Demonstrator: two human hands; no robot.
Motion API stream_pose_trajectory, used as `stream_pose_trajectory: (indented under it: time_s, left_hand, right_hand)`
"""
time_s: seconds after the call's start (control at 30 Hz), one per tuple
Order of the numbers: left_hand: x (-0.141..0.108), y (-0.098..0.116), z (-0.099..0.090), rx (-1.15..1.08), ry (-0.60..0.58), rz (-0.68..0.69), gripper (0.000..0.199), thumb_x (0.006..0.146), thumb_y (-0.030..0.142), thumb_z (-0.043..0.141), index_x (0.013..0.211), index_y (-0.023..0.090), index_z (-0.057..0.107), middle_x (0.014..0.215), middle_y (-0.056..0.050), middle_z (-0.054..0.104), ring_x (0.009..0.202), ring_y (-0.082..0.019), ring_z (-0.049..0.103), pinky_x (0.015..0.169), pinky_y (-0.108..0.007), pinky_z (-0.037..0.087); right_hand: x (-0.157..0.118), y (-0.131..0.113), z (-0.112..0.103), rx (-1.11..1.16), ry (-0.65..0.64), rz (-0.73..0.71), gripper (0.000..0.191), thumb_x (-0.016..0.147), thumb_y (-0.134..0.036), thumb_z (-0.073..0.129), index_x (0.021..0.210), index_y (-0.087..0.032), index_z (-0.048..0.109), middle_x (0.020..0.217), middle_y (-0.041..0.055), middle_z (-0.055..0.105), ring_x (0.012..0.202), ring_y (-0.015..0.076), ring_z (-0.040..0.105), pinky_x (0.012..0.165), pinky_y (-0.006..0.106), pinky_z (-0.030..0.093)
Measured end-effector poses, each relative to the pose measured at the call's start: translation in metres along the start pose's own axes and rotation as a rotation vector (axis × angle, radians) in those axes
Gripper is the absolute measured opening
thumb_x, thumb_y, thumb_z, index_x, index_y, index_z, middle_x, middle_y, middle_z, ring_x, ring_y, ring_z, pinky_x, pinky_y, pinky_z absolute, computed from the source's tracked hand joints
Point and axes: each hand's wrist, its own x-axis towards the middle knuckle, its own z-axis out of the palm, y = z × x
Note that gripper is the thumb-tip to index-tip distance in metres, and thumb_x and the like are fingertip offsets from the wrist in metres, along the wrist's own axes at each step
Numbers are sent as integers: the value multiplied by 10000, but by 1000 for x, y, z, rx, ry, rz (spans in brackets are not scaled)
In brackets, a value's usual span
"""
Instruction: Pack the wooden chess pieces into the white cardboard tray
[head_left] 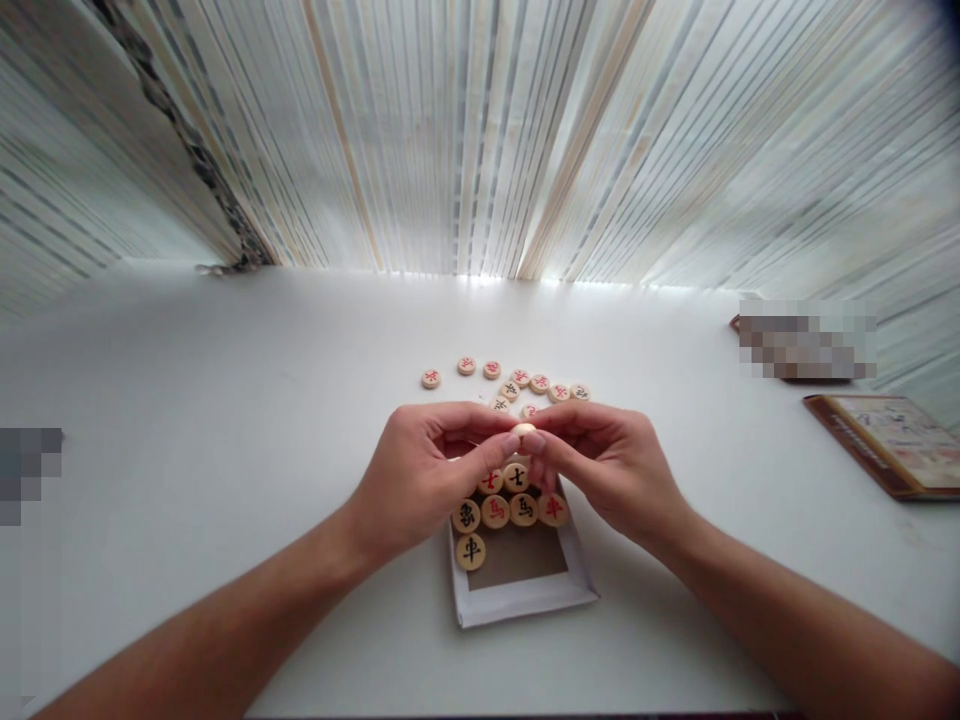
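My left hand (439, 465) and my right hand (604, 455) meet over a shallow box (517, 602). Between their fingertips both pinch one round wooden piece (524, 430); its marking cannot be made out. Below, the box holds rows of round pieces with red or black characters, partly covered by my hands. In its nearest row a single black-marked piece (471, 552) lies at the left, beside the bare brown bottom. Beyond my fingers, several smaller-looking pieces lie loose on the white table, among them a red-marked one (430, 379) at the far left of the group.
At the right, a brown-edged booklet or box (892, 445) lies on the white table (187, 400), with a blurred object (806, 345) behind it. Striped string curtains (420, 130) hang along the table's far edge. A pixelated patch covers something at the left edge.
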Motion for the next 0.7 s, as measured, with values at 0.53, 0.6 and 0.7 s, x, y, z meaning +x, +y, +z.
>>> stream_pose_trajectory:
  time_s: [0.53,0.6,0.7]
  left_hand:
    - [1,1,0,-62,5,-24,176,879,197,844,1051,179,878,1002,-72,875,944,-232,848,881,-284,702]
    - [1,0,0,-100,-3,-55,214,877,205,849,1088,171,867,969,-78,875,905,-230,850,850,-289,707]
    - [2,0,-2,-128,1,-110,279,858,235,873,1125,157,853,901,-86,870,816,-226,844,782,-301,711]
  right_hand:
    - [1,0,-3,87,-63,72,214,885,-399,887,909,-188,858,648,29,757,552,134,694,517,220,585]
    - [2,3,-4,125,-78,81,197,911,-384,866,976,-198,871,666,28,766,564,129,697,520,214,581]
    - [2,6,-6,166,-86,106,216,892,-342,888,1063,-211,871,697,27,776,596,141,711,532,230,589]
